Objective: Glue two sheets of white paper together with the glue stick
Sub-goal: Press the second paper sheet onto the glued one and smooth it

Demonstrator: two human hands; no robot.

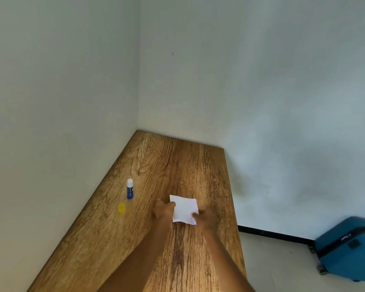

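A small white paper (184,209) is held over the wooden table (156,165), a little rumpled. My left hand (162,209) pinches its left edge and my right hand (205,219) pinches its lower right corner. I cannot tell whether it is one sheet or two stacked. The blue glue stick (130,189) stands upright with its white tip bare, to the left of the paper and apart from both hands. Its yellow cap (121,208) sits on the table just in front of it.
The table fits into a corner between two pale walls. Its right edge drops to a light floor, where a teal wheeled case (350,249) stands at the lower right.
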